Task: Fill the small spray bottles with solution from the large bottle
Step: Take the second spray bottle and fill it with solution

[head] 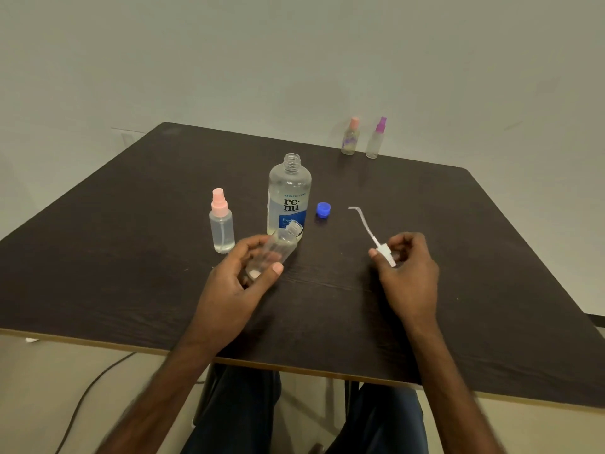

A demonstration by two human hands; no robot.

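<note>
The large clear bottle (288, 191) with a "renu" label stands uncapped near the middle of the dark table (131, 257). Its blue cap (323, 210) lies just to its right. My left hand (244, 276) holds a small clear bottle (278, 249) with no top, tilted with its open neck pointing up and right, just in front of the large bottle. My right hand (406, 267) pinches a white spray pump (376, 239), whose long dip tube points away to the upper left. A small spray bottle with a pink top (221, 222) stands left of the large bottle.
Two more small spray bottles stand at the table's far edge by the wall, one with a pink top (350, 137) and one with a purple top (375, 139). A black cable (85, 398) runs across the floor at lower left. My knees show under the table's front edge.
</note>
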